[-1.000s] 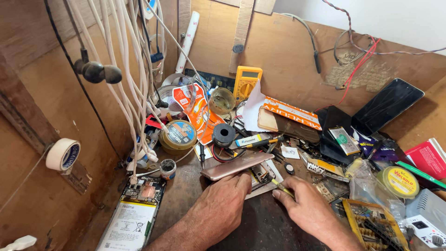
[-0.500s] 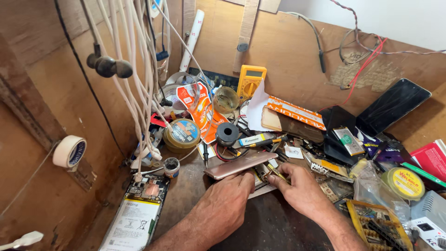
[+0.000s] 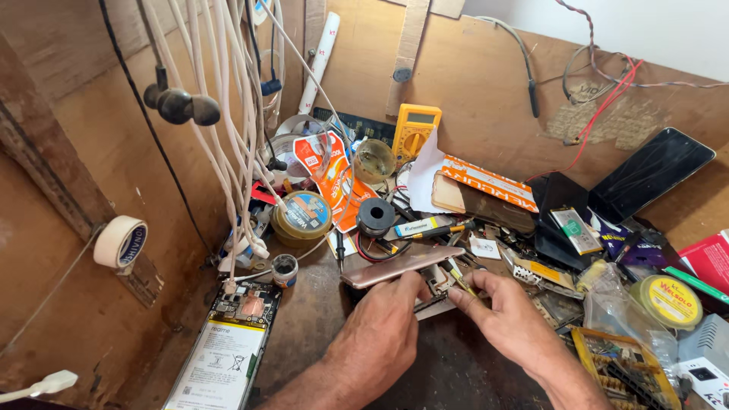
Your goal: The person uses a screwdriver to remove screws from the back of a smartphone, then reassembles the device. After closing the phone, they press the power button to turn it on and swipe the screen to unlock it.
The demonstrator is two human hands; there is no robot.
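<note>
Head view: slim rose-gold phone (image 3: 401,265), tilted.

A yellow multimeter (image 3: 414,130) leans behind a tape roll (image 3: 121,243) and white cables (image 3: 228,114).

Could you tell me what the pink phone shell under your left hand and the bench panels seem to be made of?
The pink phone shell looks like metal with a satin rose finish: thin, with a soft even sheen, though coated plastic is possible. The bench panels look like bare brown pressed wood board: matt, scuffed and stained.
</note>
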